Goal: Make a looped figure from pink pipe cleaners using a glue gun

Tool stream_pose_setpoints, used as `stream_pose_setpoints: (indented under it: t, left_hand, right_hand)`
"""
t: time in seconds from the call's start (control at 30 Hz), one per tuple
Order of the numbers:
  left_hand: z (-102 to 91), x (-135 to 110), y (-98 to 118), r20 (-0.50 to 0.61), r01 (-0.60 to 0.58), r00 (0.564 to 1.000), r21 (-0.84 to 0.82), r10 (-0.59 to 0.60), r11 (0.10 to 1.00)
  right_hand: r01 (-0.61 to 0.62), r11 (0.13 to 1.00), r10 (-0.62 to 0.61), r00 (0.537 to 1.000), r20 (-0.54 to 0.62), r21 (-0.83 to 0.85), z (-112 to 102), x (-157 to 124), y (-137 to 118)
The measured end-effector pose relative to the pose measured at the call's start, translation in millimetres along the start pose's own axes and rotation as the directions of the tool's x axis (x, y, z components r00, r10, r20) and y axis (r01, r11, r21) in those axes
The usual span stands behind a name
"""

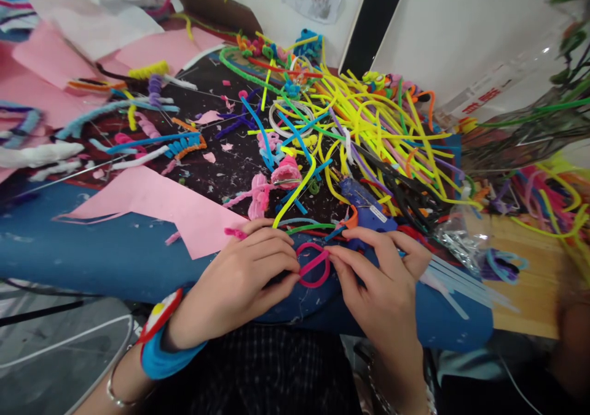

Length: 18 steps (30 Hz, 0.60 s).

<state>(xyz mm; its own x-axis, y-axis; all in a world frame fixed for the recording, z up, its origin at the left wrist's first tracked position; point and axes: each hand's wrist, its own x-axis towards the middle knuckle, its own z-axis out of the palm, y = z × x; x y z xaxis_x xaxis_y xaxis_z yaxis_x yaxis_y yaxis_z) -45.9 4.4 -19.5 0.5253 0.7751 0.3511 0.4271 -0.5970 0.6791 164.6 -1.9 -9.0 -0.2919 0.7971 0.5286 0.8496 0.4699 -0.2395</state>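
Head view. The left hand [251, 270] and right hand [382, 280], thumb and fingers closed in a pinch, grip opposite sides of a pink fuzzy-stem loop [314, 262] crossed by a diagonal strand. The loop lies near the front edge of the blue surface [92, 237]. Yellow stems [387, 117] heap toward the far right corner; pink paper [142, 197] lies near the front edge, left of the left hand.

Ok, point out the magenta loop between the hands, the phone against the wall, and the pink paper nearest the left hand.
Magenta loop [314, 263]: head view, on the strip crossing its middle.
Phone [372, 24]: head view, on its dark face.
Pink paper [154, 195]: head view, on its flat surface.
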Motion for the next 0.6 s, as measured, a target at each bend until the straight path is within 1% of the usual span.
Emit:
stream_pose_setpoints:
  t: [0.23,0.47,0.6]
  left_hand:
    - [0.1,0.0,-1.5,-0.003,-0.012,1.0,0.01,0.012,1.0]
    - [0.7,-0.1,-2.2,-0.02,-0.014,1.0,0.003,0.014,1.0]
    - [0.7,0.1,-1.9,-0.027,-0.015,1.0,-0.006,0.015,1.0]
  right_hand:
    - [-0.052,0.999,0.052,0.998,-0.023,0.003,1.6,1.1,-3.5]
    - [-0.052,0.998,0.05,0.997,0.059,0.045,-6.8,1.2,2.3]
    - [-0.047,0.998,0.045,0.997,0.061,0.034,-10.9,0.3,2.7]
